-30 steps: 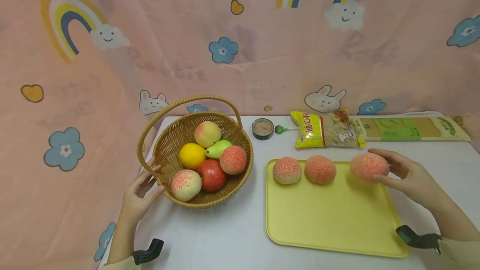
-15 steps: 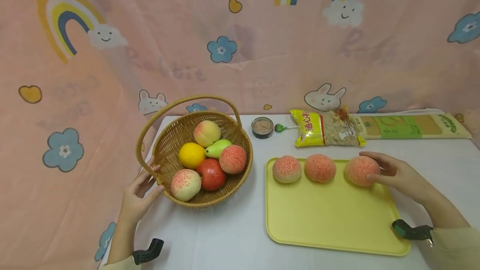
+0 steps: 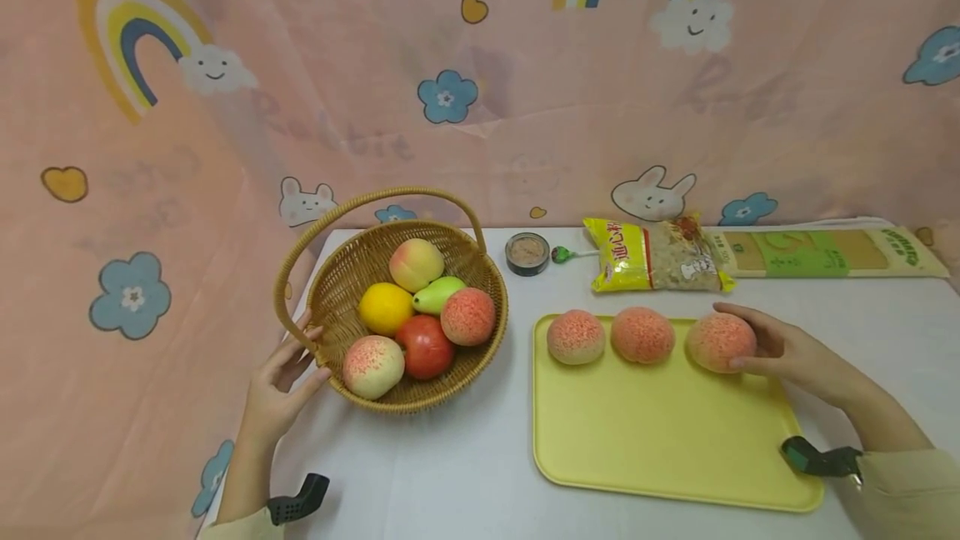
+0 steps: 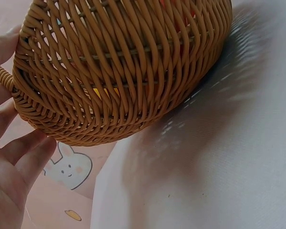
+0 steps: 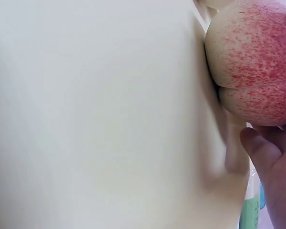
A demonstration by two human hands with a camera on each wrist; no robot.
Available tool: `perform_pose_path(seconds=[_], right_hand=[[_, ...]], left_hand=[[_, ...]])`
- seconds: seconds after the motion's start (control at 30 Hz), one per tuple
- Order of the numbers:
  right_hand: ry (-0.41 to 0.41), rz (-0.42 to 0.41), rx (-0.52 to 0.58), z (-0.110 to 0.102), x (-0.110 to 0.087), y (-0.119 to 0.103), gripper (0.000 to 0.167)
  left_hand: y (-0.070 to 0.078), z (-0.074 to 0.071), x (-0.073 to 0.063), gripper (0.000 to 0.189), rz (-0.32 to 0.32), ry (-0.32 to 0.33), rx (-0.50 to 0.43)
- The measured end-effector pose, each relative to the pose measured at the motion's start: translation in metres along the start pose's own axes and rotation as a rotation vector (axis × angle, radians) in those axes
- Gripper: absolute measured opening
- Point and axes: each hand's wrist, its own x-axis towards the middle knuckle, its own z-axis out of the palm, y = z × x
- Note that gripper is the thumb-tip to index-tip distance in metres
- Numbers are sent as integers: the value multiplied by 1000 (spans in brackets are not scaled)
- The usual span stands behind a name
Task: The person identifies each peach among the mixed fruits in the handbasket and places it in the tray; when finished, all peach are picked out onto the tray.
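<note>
A wicker basket [image 3: 420, 408] with a tall arched handle stands at the left, holding several pieces of fruit: peaches, a lemon, a green pear and a red apple. My left hand [image 3: 279, 398] holds its left rim by the handle's base; in the left wrist view its fingers [image 4: 35, 155] touch the woven side. On the right lies a yellow tray [image 3: 667, 440]. Along its far edge sit a pale pink peach [image 3: 576, 337] and a redder peach [image 3: 642, 335]. My right hand [image 3: 798, 361] grips a third peach [image 3: 722, 342], resting on the tray's far right part.
Behind the tray lie a yellow bag of dry food [image 3: 656, 257] and a long green-and-tan packet [image 3: 832, 253]. A small round tin [image 3: 527, 254] and a lollipop [image 3: 570, 254] are nearby. A patterned pink cloth [image 3: 360, 90] hangs behind the white table [image 3: 450, 473].
My right hand has moved left and lowered the peach onto the tray, closer to the two others. The left hand stays at the basket's rim.
</note>
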Motion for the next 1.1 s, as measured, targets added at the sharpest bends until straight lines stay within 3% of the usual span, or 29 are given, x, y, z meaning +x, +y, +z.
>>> perform_pose_path(seconds=[0.2, 0.3, 0.4, 0.57, 0.7, 0.83, 0.97, 1.1], right_hand=[[84, -76, -96, 0, -2, -12, 77], [149, -129, -146, 2, 2, -27, 82], [164, -194, -139, 5, 9, -48, 84], [105, -283, -92, 17, 28, -80, 83], [57, -321, -70, 31, 45, -98, 81], [14, -296, -61, 47, 60, -116, 77], [-33, -247, -48, 65, 77, -133, 74], [-73, -307, -57, 83, 97, -150, 71]], left_hand=[[-1, 1, 2, 50, 11, -10, -8], [-1, 1, 2, 50, 7, -8, 3], [-1, 1, 2, 50, 29, -8, 13], [-1, 0, 1, 50, 50, -5, 12], [0, -1, 2, 50, 23, -11, 18], [2, -1, 2, 51, -9, -13, 21], [-1, -1, 1, 51, 11, -15, 22], [-2, -1, 0, 50, 26, -12, 24]])
